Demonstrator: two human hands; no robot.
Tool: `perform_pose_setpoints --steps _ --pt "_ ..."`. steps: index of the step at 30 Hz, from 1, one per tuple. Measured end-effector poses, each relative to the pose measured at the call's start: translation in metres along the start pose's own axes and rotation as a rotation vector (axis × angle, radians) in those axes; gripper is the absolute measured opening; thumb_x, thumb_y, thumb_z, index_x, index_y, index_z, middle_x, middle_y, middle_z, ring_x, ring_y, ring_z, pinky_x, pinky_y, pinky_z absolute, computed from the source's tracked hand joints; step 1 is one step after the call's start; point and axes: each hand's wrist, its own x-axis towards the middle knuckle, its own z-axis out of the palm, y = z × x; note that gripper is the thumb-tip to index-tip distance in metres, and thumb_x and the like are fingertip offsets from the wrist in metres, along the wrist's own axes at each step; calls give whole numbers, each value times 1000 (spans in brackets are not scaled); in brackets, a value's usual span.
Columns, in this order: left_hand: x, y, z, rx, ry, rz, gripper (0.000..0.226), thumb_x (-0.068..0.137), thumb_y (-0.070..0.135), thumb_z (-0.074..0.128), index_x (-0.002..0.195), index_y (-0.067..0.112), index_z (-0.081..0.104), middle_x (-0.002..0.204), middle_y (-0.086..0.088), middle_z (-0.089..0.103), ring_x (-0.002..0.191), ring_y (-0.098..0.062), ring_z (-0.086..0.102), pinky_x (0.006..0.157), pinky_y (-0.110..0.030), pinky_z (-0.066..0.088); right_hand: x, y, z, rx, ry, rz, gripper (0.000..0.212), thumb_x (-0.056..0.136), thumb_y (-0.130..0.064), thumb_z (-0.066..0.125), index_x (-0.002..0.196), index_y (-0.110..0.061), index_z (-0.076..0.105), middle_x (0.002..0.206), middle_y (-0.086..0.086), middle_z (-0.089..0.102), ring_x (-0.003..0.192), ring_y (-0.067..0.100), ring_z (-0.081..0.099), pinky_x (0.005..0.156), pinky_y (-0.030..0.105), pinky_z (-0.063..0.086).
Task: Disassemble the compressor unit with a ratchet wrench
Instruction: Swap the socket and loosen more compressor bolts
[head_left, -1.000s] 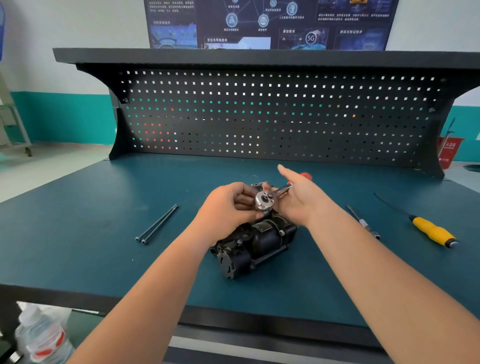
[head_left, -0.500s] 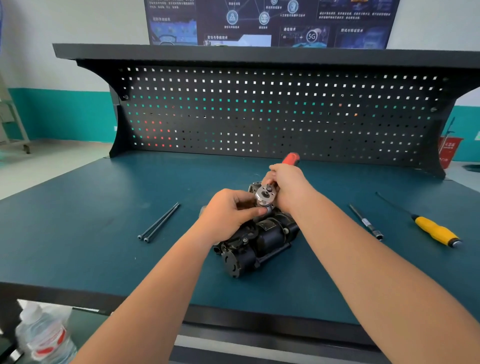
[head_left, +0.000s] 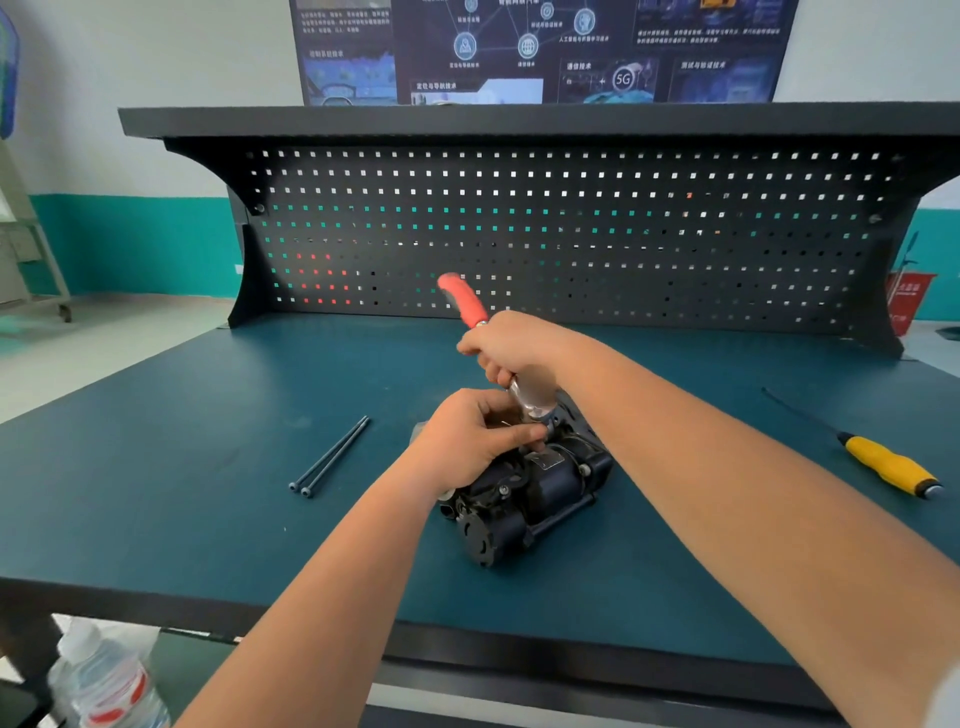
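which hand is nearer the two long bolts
Left. The left hand pinches the wrench by the compressor, just right of the bolts; the right hand grips its handle farther right and back.

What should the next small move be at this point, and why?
Probably swing the ratchet wrench through one stroke with the right hand while the left hand steadies its head. The wrench head sits on the compressor, the right hand grips the shank below the red handle, and the left hand's fingers curl around the head. Two long bolts lie off to its left; the housing looks assembled.
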Motion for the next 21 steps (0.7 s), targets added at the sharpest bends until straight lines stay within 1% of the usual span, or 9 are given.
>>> perform_pose_setpoints --steps 4,7,9,13,15,17,19,20,21 --pt "1 -5 1 -59 16 -21 11 83 16 69 82 26 69 70 12 72 73 0 66 74 -11 48 -4 -10 9 -338 -100 -176 25 87 -34 56 77 -12 50 61 3 48 51 19 45 54 28 38" --pt "0 -7 2 -113 22 -23 13 84 12 67 81 24 71 77 6 73 82 -10 67 89 -24 50 -10 -13 11 -463 -135 -291 35 89 -38 57 67 -16 39 60 2 44 51 18 40 55 29 34" --pt "0 -7 3 -156 18 -11 16 86 6 63 84 20 71 83 0 72 84 -15 67 91 -30 50 -14 -14 12 -555 -136 -376 39 89 -38 57 65 -16 36 59 0 40 53 17 36 55 31 32" --pt "-1 -7 3 -129 5 -5 12 89 7 60 90 15 69 78 13 72 83 -3 66 82 -15 48 -17 -14 12 -579 -146 -453 42 89 -45 57 67 -16 36 60 -2 37 54 16 35 54 28 32" --pt "0 -7 1 -80 12 -23 11 88 13 62 89 19 71 82 10 72 91 -9 66 88 -20 48 -16 -14 10 -463 -185 -393 41 90 -48 53 67 -17 40 55 -5 37 45 12 35 45 20 35" --pt "0 -6 0 -51 14 -32 11 88 17 63 86 24 71 85 8 73 94 -12 66 90 -21 47 -13 -12 9 -256 -226 -284 31 94 -41 49 78 -16 54 52 -7 36 41 8 34 39 15 33" --pt "-2 -5 0 -36 16 -20 16 88 17 63 85 30 70 79 12 73 87 -2 66 84 -13 46 -7 -7 6 74 -249 -153 20 98 -25 47 105 -10 57 52 -7 37 41 5 34 40 15 35" --pt "-2 -5 0 -25 17 -14 17 88 17 63 84 32 70 78 13 73 84 0 66 82 -11 46 -4 -3 3 291 -248 -84 21 98 -17 45 114 -6 53 50 -7 38 39 3 34 40 14 36" --pt "-2 -5 0 -13 23 -11 17 88 17 63 84 32 70 79 13 74 84 0 66 82 -12 47 -2 2 -1 511 -238 -15 18 99 -11 43 114 -5 50 48 -6 40 37 2 36 39 14 38"
